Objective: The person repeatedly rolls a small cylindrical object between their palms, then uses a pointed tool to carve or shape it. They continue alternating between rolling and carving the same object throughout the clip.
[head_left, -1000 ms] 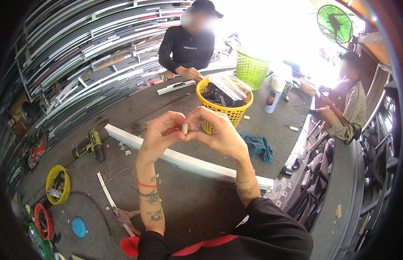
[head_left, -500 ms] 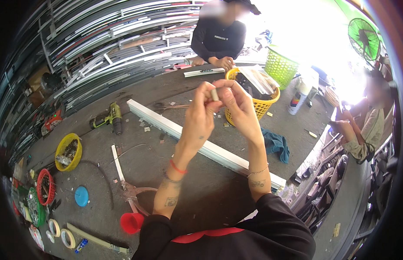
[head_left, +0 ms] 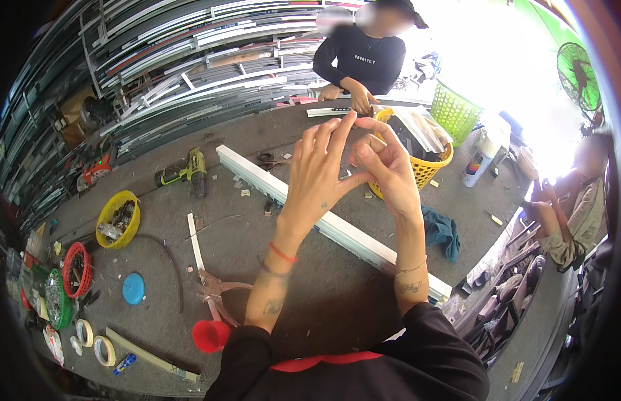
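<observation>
both hands are raised at the centre of the frame, above a grey work floor. the left hand (head_left: 317, 170) has its fingers spread apart and pointing up, with the thumb reaching toward the right hand (head_left: 384, 170). the right hand's fingers are curled and drawn together near the left thumb; whether they pinch something small between them cannot be told, as the spot is hidden by the fingers.

just behind the hands, right of centre, a yellow mesh basket (head_left: 427, 170) holds dark items and pale flat pieces standing up out of it. a long white profile bar (head_left: 330, 224) runs diagonally across the floor beneath the forearms, from upper centre to lower right.

in the upper right a green mesh basket (head_left: 454, 110) stands by a white spray can (head_left: 476, 160); its contents are washed out by glare. at the left, a yellow round basket (head_left: 118, 219) holds small dark and clear parts, a red basket (head_left: 76, 269) holds dark bits, and a green basket (head_left: 56, 299) sits below it at the frame's left edge. a cordless drill (head_left: 183, 175) lies in the upper left, a red cup (head_left: 211, 335) at the bottom centre, and a teal cloth (head_left: 441, 230) to the right.
</observation>
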Demonstrator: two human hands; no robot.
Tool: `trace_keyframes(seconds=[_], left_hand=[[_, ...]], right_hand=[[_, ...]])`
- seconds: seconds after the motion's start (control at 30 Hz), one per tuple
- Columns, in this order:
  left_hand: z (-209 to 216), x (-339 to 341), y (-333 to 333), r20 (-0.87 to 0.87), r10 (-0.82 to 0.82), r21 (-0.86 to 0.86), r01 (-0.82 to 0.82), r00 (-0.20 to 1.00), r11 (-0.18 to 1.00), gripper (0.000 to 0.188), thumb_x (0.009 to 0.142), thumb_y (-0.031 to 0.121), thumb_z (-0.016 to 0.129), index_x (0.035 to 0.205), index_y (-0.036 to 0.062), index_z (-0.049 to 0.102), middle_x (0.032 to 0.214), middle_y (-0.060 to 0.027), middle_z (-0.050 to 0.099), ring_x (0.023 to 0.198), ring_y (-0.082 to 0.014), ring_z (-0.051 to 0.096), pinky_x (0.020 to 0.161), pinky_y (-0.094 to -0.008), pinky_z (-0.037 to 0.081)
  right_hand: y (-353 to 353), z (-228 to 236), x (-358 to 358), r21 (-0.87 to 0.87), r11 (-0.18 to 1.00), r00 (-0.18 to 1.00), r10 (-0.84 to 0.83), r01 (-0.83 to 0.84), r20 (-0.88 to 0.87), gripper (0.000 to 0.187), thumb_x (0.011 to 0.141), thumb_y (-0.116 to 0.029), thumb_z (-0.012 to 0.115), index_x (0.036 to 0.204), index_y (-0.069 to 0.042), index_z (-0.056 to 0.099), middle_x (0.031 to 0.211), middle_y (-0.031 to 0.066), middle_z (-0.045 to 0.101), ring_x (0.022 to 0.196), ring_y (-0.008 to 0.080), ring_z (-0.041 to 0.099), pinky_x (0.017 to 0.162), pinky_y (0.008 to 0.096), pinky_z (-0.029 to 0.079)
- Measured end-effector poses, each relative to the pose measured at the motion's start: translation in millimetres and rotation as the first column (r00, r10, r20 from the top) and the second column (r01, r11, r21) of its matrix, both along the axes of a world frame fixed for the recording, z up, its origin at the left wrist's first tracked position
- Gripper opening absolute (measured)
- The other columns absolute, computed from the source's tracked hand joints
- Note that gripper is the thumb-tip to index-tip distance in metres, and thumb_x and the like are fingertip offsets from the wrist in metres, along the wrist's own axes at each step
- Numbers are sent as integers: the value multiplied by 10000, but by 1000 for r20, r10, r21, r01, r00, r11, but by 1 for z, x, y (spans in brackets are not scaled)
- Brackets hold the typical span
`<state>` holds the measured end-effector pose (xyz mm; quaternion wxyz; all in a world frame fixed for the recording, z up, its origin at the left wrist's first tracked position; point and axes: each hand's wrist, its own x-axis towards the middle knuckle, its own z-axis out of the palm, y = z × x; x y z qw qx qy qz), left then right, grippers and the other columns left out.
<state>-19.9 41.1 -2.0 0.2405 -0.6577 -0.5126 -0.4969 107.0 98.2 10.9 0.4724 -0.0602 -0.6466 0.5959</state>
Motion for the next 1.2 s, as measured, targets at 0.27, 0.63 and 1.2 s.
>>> trace_keyframes(seconds=[0.27, 0.63, 1.2], left_hand=[[-5, -12, 2, -85, 17, -64, -23, 996, 998, 657, 709, 267, 745, 1295, 121, 489, 1105, -54, 610, 993, -212, 564, 831, -359, 425], [3, -5, -8, 86, -35, 64, 29, 996, 998, 350, 747, 250, 756, 635, 87, 468, 491, -22, 467, 414, -189, 468, 420, -304, 348], [-8, -11, 1, 93, 52, -43, -48, 994, 998, 321, 791, 276, 699, 701, 47, 494, 521, -117, 459, 503, -324, 509, 475, -375, 369]], right_hand=[[1, -8, -12, 262, 950, 976, -197, 168, 88, 437, 894, -107, 622, 1267, 13, 430, 781, 8, 580, 736, 57, 518, 667, 218, 431], [-1, 7, 5, 387, 798, 871, -491, 462, -27, 356, 995, -292, 455, 1199, -10, 531, 776, 34, 591, 747, 97, 559, 686, 248, 454], [-19, 7, 3, 637, 736, 850, -470, 230, 237, 259, 896, -243, 586, 924, 14, 566, 784, 157, 609, 705, 319, 619, 648, 391, 468]])
